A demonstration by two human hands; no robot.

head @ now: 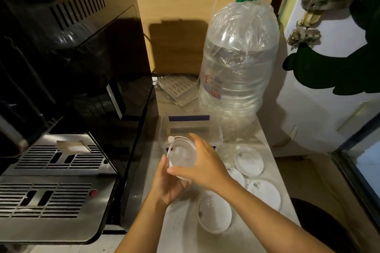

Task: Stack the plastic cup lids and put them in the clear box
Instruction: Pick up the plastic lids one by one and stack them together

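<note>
Above the clear rectangular plastic box (pixel 216 129), both hands cup thin round translucent cup lids (pixel 182 155).
Light, flexible, slippery: left hand (pixel 168 185) fingers curl beneath, right hand (pixel 203 162) fingers pinch rims.

Five lids (pixel 213 211), one box (pixel 216 129), one bottle (pixel 238 63)

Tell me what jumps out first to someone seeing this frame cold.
The big clear plastic water jug with the green cap dominates the back of the counter, and the black-and-steel coffee machine fills the left side. In the centre, the left hand and the right hand hold clear round plastic cup lids over the clear plastic box; more white round lids lie on the counter at right.
</note>
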